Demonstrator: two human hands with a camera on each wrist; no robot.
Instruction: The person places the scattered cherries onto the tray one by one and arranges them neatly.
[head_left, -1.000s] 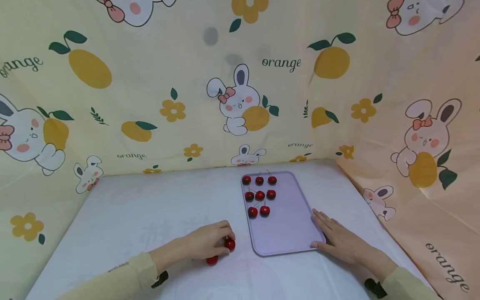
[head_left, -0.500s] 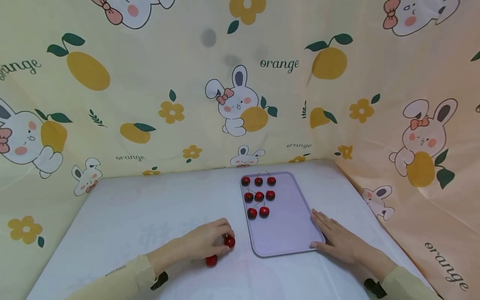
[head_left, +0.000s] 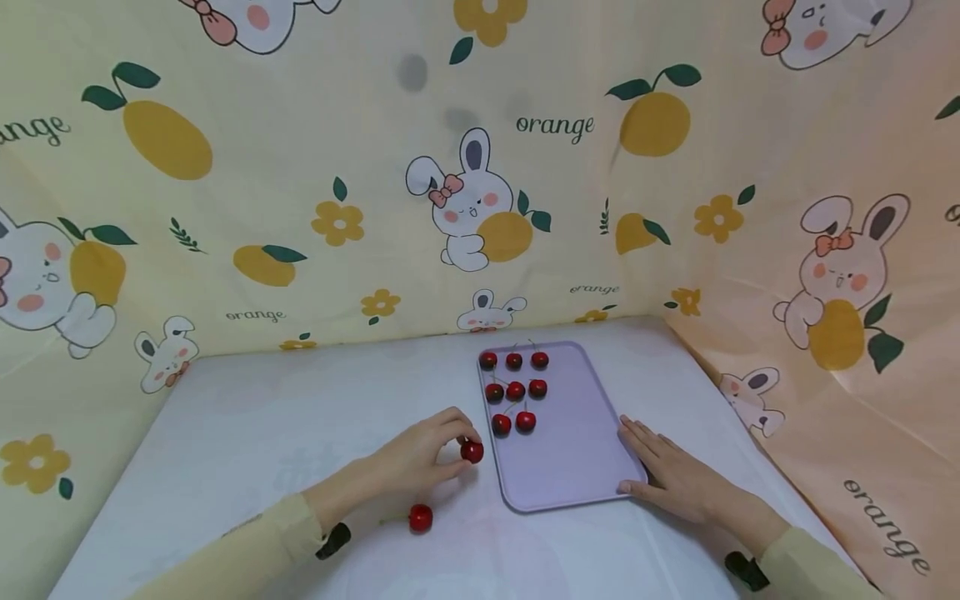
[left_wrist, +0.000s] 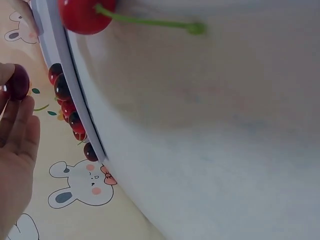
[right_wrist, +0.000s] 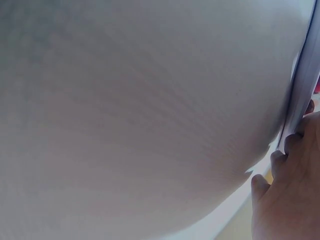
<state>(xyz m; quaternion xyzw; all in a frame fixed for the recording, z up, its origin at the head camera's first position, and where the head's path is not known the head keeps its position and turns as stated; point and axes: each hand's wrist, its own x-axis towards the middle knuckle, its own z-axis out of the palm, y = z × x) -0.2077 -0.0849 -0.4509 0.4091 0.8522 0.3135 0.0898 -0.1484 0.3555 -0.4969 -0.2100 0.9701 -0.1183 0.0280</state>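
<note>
My left hand pinches a dark red cherry between thumb and fingertips, just left of the lilac tray. In the left wrist view the same cherry shows at the fingertips. Another cherry with a green stem lies on the white table, nearer me than that hand. On the tray's left side sit several cherries in rows, the nearest row holding two. My right hand rests with straight fingers along the tray's right edge; in the right wrist view its fingers lie against the rim.
A white cloth-covered table spreads left of the tray. Behind it and at the right stands a yellow-orange backdrop printed with rabbits and oranges. The tray's low raised rim faces the left hand.
My left hand has lifted the pinched cherry and moved it forward and right, toward the tray. The cherry with the stem is now uncovered on the table. The right hand stays at the tray.
</note>
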